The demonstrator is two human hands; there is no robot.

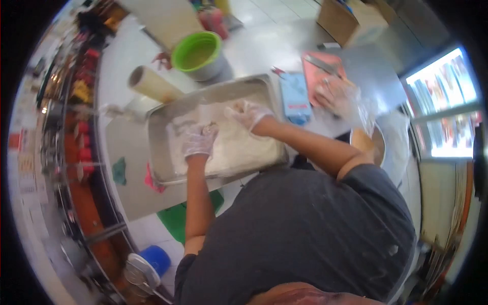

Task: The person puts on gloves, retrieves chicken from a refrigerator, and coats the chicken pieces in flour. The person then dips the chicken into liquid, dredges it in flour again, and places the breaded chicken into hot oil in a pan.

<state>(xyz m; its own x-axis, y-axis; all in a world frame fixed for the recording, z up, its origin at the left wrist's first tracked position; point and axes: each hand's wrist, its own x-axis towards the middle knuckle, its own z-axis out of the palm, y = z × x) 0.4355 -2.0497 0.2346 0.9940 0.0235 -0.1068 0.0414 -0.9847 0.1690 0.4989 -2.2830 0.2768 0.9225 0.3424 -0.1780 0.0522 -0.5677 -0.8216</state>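
Observation:
A large metal tray (152, 137) holds a layer of white flour-like powder (244, 150). Both my hands are inside it, in clear plastic gloves. My left hand (200, 141) is toward the tray's left half, its fingers curled at the powder around a small pale lump that is too blurred to name. Farther right, near the tray's right wall, my right hand (250, 117) is bent with its fingers closed over something pale brown, also unclear. Powder hides part of the fingertips.
Behind the tray stand a green-rimmed bucket (196, 53) and a rolled cylinder (152, 84). To the right lie a blue packet (295, 96), a pink board (312, 76) with a knife (322, 65), and clear plastic bags (338, 99). A bowl (378, 145) sits near my right elbow.

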